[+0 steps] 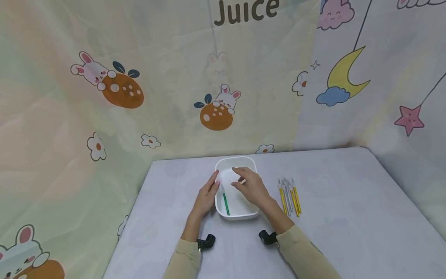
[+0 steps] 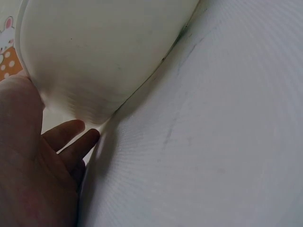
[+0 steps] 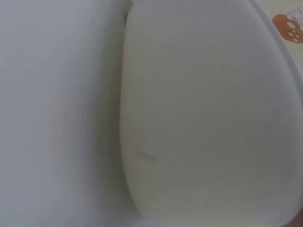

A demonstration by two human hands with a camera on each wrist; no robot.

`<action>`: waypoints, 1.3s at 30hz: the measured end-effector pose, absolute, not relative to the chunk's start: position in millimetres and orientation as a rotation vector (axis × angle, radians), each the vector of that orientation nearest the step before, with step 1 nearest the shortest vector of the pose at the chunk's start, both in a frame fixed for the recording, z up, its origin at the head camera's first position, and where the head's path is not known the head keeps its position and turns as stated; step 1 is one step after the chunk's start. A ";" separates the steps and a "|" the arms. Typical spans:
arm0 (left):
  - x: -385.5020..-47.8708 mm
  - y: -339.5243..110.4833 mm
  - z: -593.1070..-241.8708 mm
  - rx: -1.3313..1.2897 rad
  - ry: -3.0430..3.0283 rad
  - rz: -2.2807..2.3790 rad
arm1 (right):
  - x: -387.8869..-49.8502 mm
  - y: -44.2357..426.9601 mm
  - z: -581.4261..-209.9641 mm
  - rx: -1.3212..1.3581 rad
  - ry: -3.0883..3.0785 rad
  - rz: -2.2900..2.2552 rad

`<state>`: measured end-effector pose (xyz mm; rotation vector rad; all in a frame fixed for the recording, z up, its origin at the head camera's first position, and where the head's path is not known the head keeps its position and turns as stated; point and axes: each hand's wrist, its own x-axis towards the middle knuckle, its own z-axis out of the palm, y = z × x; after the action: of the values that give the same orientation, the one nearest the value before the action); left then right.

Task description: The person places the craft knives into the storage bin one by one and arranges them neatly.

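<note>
A white rectangular tray (image 1: 240, 218) with rounded corners stands on the table. My left hand (image 1: 205, 198) holds its left side, the thumb over the rim and the fingers along the outer wall. In the left wrist view those fingers (image 2: 71, 135) lie by the tray's lower corner. Inside the tray, along the left, lies a slim green pen-like stick (image 1: 226, 203) with a pale upper end. Above the tray's right half hovers my right hand (image 1: 253, 188), thumb and forefinger spread apart, nothing visible between them. The right wrist view shows mostly the tray's outer wall (image 3: 208, 113).
To the right of the tray lie several slim yellow and silver pen-like sticks (image 1: 289, 197), side by side with pale pointed ends away from me. A pale cloth covers the table (image 1: 348, 217). Behind it hangs a printed fabric backdrop (image 1: 174, 89).
</note>
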<state>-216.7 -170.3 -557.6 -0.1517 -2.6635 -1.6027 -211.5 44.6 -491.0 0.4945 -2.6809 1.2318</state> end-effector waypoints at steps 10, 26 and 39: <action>-216.0 -169.8 -557.7 -0.154 -2.655 -1.611 | -205.3 65.4 -491.6 0.493 -2.576 1.321; -216.6 -170.7 -560.2 -0.176 -2.637 -1.606 | -205.0 88.5 -491.4 0.404 -2.510 1.339; -215.8 -169.8 -558.3 -0.157 -2.644 -1.616 | -208.8 106.4 -490.4 0.384 -2.443 1.380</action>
<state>-215.8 -169.8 -558.3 -0.1569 -2.6441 -1.6160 -208.8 106.4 -490.4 0.3836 -2.4426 1.3800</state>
